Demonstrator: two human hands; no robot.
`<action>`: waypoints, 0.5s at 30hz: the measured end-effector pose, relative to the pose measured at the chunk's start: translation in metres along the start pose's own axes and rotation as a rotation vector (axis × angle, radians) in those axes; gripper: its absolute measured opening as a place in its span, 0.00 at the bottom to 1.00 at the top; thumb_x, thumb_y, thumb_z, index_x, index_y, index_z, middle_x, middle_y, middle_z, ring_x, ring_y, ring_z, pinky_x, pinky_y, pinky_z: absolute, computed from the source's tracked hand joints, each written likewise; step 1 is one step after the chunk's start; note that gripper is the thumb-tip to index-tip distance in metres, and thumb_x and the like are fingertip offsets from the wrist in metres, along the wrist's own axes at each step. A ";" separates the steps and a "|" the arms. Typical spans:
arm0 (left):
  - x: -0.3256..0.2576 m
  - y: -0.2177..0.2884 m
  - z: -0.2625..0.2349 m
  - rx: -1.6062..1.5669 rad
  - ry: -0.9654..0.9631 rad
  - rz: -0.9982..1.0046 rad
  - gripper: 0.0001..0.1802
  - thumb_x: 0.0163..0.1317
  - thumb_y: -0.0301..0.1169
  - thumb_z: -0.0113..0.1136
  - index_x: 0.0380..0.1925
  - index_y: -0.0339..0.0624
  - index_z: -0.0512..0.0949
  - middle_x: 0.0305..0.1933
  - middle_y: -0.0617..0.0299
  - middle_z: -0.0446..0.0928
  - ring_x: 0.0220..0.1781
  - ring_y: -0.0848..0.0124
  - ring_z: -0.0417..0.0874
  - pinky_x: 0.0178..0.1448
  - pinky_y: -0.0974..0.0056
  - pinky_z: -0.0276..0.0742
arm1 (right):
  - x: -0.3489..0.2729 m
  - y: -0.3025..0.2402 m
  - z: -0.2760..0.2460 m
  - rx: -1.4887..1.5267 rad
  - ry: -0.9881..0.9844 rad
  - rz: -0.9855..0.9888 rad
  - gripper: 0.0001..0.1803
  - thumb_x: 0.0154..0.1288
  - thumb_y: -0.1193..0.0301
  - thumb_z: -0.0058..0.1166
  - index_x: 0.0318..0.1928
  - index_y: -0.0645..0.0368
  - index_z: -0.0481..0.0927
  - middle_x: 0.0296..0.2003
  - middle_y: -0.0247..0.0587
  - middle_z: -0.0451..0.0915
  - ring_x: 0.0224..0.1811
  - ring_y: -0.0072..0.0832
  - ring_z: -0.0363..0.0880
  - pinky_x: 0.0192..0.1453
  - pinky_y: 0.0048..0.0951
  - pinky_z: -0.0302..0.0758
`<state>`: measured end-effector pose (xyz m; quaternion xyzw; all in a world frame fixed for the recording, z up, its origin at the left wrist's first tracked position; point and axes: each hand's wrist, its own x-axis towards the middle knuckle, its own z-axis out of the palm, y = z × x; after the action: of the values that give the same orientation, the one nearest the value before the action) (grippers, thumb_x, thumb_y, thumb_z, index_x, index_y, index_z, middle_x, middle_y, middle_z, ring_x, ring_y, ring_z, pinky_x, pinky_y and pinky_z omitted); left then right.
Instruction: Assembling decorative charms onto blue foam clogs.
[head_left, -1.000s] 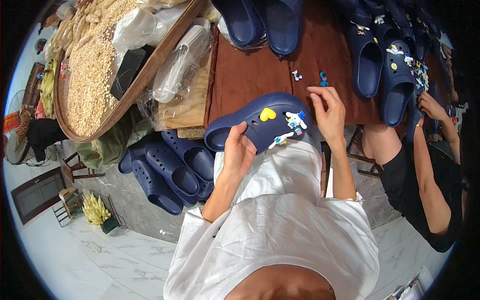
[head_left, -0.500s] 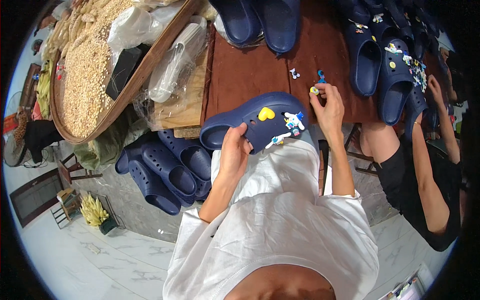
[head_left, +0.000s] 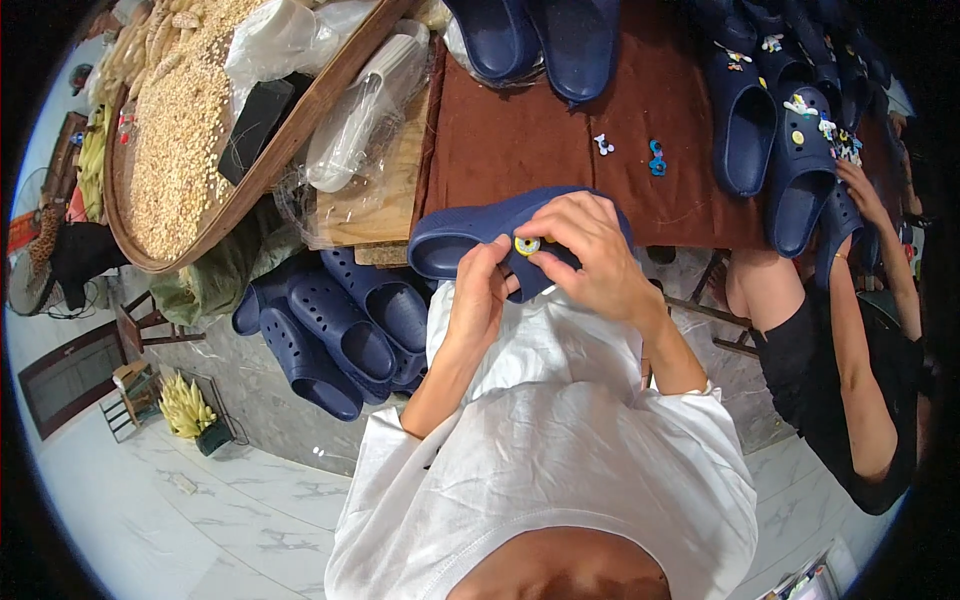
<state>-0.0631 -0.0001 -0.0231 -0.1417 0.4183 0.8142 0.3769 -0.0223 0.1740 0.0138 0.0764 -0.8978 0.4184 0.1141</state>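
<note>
Pale grains (head_left: pixel 175 170) in brown tray (head_left: pixel 325 98)

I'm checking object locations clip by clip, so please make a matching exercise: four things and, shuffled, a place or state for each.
1. Round yellow-and-white charm
2. Small blue charm
3. Black rectangular object
4. Left hand

A. Inside the brown-rimmed tray
B. Gripping the navy-blue clog
C. In the right hand
D. On the brown cloth

Pairs: 1-C; 2-D; 3-A; 4-B.

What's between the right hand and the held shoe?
Head view: a small yellow-edged round charm, pinched by the right hand; whether it touches the shoe is unclear.
</note>
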 end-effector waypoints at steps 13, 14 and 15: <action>0.002 -0.004 0.010 0.293 -0.012 0.183 0.10 0.63 0.29 0.68 0.40 0.35 0.80 0.37 0.66 0.83 0.34 0.83 0.79 0.38 0.75 0.74 | -0.004 0.005 -0.001 0.071 -0.031 0.082 0.14 0.54 0.72 0.66 0.43 0.53 0.83 0.43 0.34 0.81 0.51 0.34 0.74 0.59 0.38 0.64; 0.002 -0.005 0.007 0.302 -0.017 0.173 0.11 0.64 0.26 0.66 0.43 0.32 0.79 0.41 0.62 0.83 0.38 0.80 0.81 0.43 0.73 0.77 | -0.005 0.004 -0.002 0.071 -0.031 0.081 0.14 0.54 0.72 0.66 0.43 0.53 0.83 0.43 0.34 0.81 0.51 0.34 0.74 0.59 0.38 0.64; 0.002 -0.005 0.006 0.311 -0.021 0.164 0.12 0.64 0.23 0.64 0.46 0.29 0.79 0.46 0.58 0.83 0.43 0.77 0.83 0.48 0.71 0.80 | -0.006 0.004 -0.003 0.071 0.015 0.074 0.15 0.52 0.72 0.67 0.42 0.54 0.83 0.42 0.35 0.81 0.51 0.35 0.75 0.57 0.38 0.66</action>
<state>-0.0603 0.0074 -0.0236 -0.0385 0.5455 0.7691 0.3309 -0.0174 0.1794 0.0108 0.0438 -0.8838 0.4543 0.1023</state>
